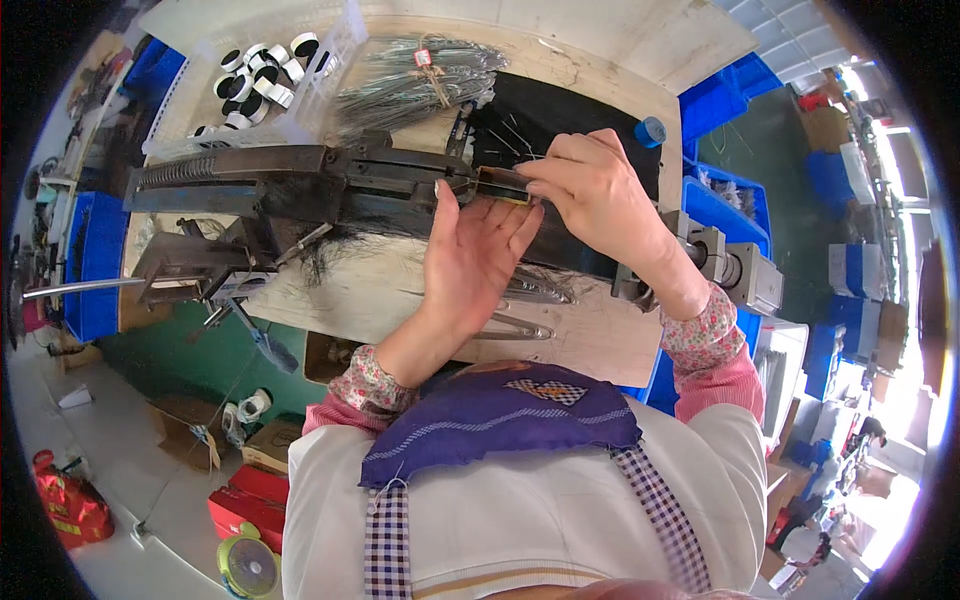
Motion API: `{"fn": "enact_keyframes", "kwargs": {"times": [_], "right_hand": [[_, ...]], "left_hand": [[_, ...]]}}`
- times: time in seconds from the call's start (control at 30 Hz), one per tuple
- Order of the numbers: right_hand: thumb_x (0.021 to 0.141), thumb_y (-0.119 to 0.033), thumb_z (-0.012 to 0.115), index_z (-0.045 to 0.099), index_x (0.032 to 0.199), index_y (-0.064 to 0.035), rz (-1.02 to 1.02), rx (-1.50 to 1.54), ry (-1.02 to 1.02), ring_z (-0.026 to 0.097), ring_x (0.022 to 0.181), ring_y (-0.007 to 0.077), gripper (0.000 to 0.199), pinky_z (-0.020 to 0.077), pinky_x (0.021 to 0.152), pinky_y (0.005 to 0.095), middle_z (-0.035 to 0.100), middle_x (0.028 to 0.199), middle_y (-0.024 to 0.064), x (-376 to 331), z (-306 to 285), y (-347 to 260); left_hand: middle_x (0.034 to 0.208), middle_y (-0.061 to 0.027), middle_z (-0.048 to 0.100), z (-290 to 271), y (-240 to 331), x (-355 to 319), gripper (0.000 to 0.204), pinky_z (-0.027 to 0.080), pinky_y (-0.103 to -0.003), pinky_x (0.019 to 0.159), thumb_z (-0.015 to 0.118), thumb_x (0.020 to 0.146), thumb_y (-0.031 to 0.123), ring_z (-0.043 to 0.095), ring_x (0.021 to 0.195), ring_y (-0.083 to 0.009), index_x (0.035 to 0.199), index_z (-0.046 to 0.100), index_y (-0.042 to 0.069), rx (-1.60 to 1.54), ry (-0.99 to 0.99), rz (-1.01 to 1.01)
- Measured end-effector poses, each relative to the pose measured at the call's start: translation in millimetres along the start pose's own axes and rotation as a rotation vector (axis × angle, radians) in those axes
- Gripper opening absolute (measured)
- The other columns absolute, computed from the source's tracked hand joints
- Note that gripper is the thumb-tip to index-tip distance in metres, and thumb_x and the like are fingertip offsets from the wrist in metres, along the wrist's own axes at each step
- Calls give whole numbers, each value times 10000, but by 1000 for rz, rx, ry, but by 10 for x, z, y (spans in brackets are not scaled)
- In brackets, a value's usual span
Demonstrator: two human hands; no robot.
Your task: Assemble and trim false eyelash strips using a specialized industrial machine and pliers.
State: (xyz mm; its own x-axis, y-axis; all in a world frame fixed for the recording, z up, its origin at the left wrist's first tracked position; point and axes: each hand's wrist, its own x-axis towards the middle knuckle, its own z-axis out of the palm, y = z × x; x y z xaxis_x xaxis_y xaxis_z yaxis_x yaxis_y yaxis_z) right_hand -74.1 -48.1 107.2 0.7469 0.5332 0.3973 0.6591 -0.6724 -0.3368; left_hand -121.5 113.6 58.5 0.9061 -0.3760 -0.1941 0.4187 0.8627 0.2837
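Observation:
A long dark metal bench machine (390, 178) with a coil spring at its left end lies across the table. My left hand (475, 260) is palm up under its right end, thumb raised against the dark metal and fingers stretched out beneath a small brass-edged channel piece (505, 190). From the right, my right hand (600, 195) pinches at the end of that piece; what sits between its fingertips is too small to make out. Several thin wires (512, 135) lie on a black cloth (560, 115) just beyond. Loose black bristles (320, 255) cling below the machine.
A clear plastic crate (335, 75) of black-and-white rolls stands at the far left. Beside it lie tied bundles of silver wire (425, 80). A blue tape roll (650, 132) sits far right. Bent wire loops (510, 328) lie near the front edge. A grey motor (745, 275) stands right.

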Motion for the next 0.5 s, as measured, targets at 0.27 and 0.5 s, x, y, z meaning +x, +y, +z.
{"fn": "enact_keyframes", "kwargs": {"times": [0.27,0.5], "right_hand": [[676,-65,638,684,835,-118,-41,-99,50,563,756,187,173,363,772,326,550,728,8,-100,-8,40],[739,-122,641,672,852,-126,-82,-77,134,604,759,224,118,428,734,352,588,750,33,-67,90,-111]], "left_hand": [[1204,-152,527,34,17,-2,701,341,-368,1085,349,948,579,479,1187,-237,1195,450,-69,32,7,-30],[1189,-174,526,-99,2,-25,690,348,-377,1080,312,963,561,473,1200,-260,1176,443,-82,-41,-106,-31]]}}
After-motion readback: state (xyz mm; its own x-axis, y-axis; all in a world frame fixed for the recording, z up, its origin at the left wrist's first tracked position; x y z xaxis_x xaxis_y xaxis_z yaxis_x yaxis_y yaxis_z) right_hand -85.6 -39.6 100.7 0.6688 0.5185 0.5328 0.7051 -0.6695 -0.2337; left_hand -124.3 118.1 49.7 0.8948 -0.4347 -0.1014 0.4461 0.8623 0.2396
